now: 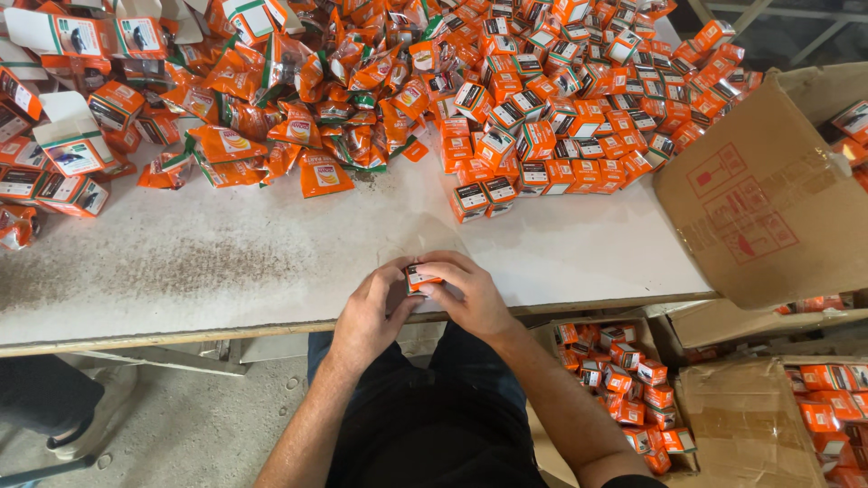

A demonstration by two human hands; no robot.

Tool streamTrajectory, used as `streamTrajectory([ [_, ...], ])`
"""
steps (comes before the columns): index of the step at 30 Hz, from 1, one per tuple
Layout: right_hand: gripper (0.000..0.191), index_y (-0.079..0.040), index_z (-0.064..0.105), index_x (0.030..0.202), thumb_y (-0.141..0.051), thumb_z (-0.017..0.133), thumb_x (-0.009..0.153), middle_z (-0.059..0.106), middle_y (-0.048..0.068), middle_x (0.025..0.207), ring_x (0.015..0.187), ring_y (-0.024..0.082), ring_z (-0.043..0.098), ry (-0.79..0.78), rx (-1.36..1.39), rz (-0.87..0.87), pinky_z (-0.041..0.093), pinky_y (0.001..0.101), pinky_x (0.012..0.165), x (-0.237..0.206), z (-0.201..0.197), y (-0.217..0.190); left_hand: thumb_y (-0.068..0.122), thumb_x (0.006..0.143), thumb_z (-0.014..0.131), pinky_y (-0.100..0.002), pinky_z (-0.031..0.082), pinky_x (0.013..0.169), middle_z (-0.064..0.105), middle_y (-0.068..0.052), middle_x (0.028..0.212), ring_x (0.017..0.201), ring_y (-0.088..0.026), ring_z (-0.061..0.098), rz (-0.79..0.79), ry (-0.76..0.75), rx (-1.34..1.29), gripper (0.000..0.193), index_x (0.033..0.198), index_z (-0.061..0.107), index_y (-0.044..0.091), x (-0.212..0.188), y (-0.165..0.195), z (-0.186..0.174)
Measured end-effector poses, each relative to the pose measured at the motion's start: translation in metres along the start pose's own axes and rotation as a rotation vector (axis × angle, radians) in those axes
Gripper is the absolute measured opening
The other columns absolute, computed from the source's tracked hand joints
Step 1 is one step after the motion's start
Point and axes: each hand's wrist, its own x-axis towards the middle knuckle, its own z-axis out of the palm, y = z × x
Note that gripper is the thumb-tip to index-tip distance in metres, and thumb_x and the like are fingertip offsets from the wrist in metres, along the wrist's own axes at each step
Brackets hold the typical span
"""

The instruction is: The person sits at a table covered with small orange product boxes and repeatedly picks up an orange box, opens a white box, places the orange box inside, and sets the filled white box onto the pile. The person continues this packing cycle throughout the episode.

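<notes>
Head view: both hands' grip, left hand (371, 312), right hand (470, 294), holding small orange box (421, 276) at worn white table (226, 262) edge; concrete floor (199, 425) below.

Both forearms reach up from the lower edge and converge at the middle; the left hand (372, 312) is cupped, palm turned inward, thumb pressed toward the right; the right hand (468, 296) curls over from the other side, knuckles up, fingers (445, 268) bent and closed; the two hands touch, fingertips meeting.
</notes>
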Motion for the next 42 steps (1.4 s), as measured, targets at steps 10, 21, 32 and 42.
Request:
streamTrajectory([
  [10, 0.043, -0.008, 0.068, 0.127, -0.011, 0.076, 0.084, 0.060, 0.011, 0.142, 0.116, 0.030, 0.059, -0.068, -0.437, -0.239, 0.048, 0.0449, 0.098, -0.006, -0.008, -0.012, 0.003, 0.078, 0.078, -0.043, 0.057, 0.096, 0.061, -0.017, 0.134, 0.122, -0.037, 0.064, 0.280, 0.040, 0.265, 0.027, 0.100, 0.063, 0.004, 0.010, 0.028, -0.013],
  [21, 0.037, -0.011, 0.071, 0.109, -0.021, 0.079, 0.074, 0.061, 0.016, 0.129, 0.121, 0.037, 0.051, 0.144, -0.965, -0.183, 0.037, 0.0575, 0.094, 0.105, -0.037, 0.039, -0.007, 0.100, 0.070, -0.034, 0.060, 0.086, 0.063, -0.012, 0.130, 0.118, -0.033, 0.057, 0.137, 0.453, 0.225, 0.023, 0.115, 0.057, 0.003, 0.192, -0.037, -0.110],
  [32, 0.072, 0.000, 0.057, 0.137, -0.015, 0.079, 0.070, 0.059, 0.014, 0.134, 0.130, 0.030, 0.051, -0.038, -0.943, -0.172, 0.040, 0.0564, 0.103, 0.212, 0.065, 0.076, 0.017, 0.090, 0.081, -0.055, 0.044, 0.095, 0.051, -0.027, 0.127, 0.112, -0.050, 0.051, -0.221, 0.480, 0.468, 0.051, 0.133, 0.057, 0.003, 0.298, -0.044, -0.146],
  [42, 0.048, 0.000, 0.062, 0.113, -0.029, 0.081, 0.079, 0.048, 0.024, 0.147, 0.141, 0.042, 0.042, -0.039, -0.901, -0.262, 0.038, 0.0585, 0.112, 0.131, 0.056, 0.064, 0.007, 0.092, 0.079, -0.041, 0.056, 0.085, 0.059, -0.017, 0.121, 0.097, -0.031, 0.066, 0.008, 0.480, 0.298, 0.020, 0.100, 0.062, 0.001, 0.291, -0.069, -0.145],
])
